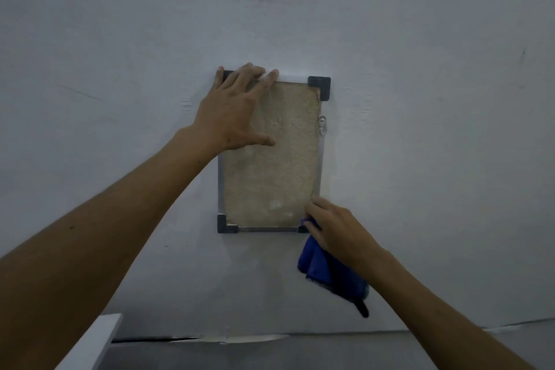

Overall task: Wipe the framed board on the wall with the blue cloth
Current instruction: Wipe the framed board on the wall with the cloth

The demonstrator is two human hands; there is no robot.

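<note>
Two bare arms reached up from the bottom of the view toward the wall. Nearest, low on the left, a pale ledge corner [90, 339] stuck in. Past it, the right hand [333, 227] pressed the blue cloth [324, 264] against the bottom right corner of the framed board [270, 165]. Its fingers were bent around a bunch of the cloth, and the rest of the cloth hung down below the wrist. Farther up, the left hand [237, 108] lay flat on the top left part of the board, fingers spread and straight, with the tips over the top edge. It seemed to hold the board steady. The board hung on the white wall [420, 39], with dark corner pieces and a rough tan middle.

The wiping step looked to be under way, at the lower corner. The next move probably called for sliding the cloth across the tan face while the left hand kept the board from swinging.
</note>
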